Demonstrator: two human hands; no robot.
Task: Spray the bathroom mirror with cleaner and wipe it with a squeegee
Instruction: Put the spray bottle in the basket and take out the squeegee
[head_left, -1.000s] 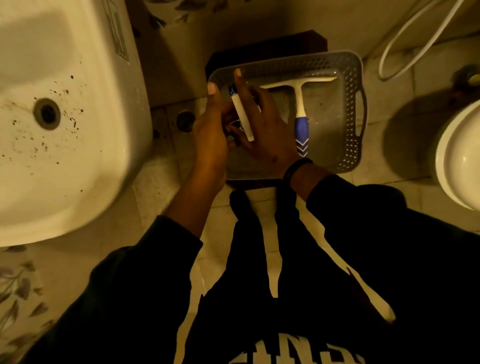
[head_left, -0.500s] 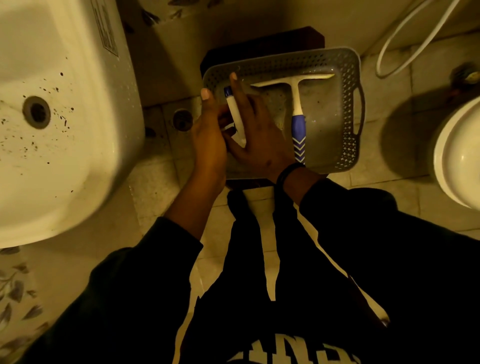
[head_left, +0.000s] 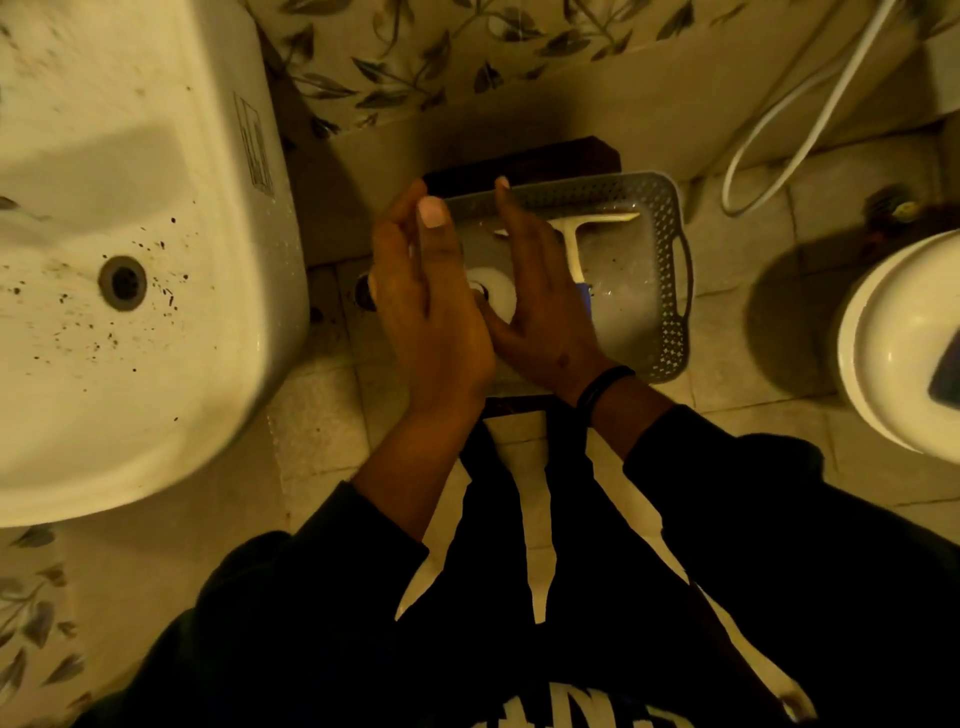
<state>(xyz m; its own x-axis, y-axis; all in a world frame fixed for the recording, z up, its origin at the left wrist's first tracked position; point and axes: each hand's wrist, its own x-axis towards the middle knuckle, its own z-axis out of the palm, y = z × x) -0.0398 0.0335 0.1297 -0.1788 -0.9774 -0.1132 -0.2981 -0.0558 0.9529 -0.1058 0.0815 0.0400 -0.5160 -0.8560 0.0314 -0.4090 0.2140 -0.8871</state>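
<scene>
A white spray bottle shows end-on between my two hands, above the grey perforated basket. My right hand holds it in the crook of the thumb, fingers stretched straight. Against the bottle's left side presses my left hand, fingers straight too. The squeegee, with a white blade and stem, lies in the basket just right of my right hand; its blue handle is mostly hidden behind that hand. No mirror is in view.
The basket stands on a dark stool against the wall. A white washbasin fills the left side, and a toilet bowl is at the right edge. A white hose hangs on the back wall. Tiled floor lies between.
The bottle, which lay lengthwise under my right hand's fingers, now stands end-on between both hands. Both hands have risen closer to the camera. The squeegee has stayed in the basket.
</scene>
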